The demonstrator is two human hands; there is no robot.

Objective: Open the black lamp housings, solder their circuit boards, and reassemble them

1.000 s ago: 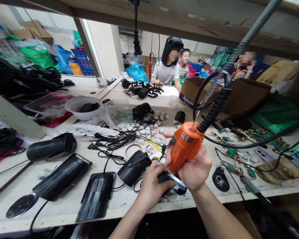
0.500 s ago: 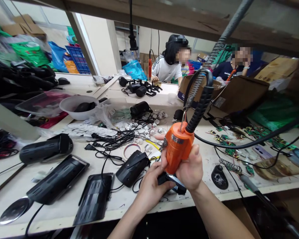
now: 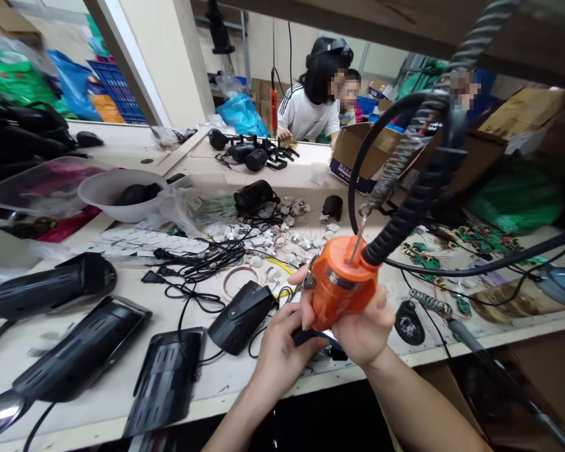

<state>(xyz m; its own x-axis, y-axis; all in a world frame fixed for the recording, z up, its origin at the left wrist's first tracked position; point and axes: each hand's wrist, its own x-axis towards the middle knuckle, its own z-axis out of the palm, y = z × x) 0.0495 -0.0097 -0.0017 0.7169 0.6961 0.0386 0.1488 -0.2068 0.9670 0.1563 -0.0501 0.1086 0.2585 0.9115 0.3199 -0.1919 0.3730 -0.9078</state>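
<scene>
The right hand [image 3: 365, 326] is clenched around one orange screwdriver [image 3: 339, 285], which stands nearly upright with its long axis pointing down, slightly tilted toward the person. Directly under the screwdriver, touching the near edge of the bench [image 3: 245, 383], lies one small black part [image 3: 317, 339]; the left hand [image 3: 280, 345] grasps it from the left side and presses it to the bench. So the part is straight below the screwdriver, and both hands are equally close to it. The tip of the screwdriver is hidden behind the hands, so I cannot tell if it touches the part. One coiled black cable [image 3: 417, 194] rises from the top of the screwdriver, beside one metal spring [image 3: 393, 169]. To the left of the screwdriver I count one black housing [image 3: 241, 317] just beside the left hand, then two flat black covers [image 3: 167, 380] farther left. Behind the screwdriver many small white pieces [image 3: 282, 235] are scattered.
</scene>
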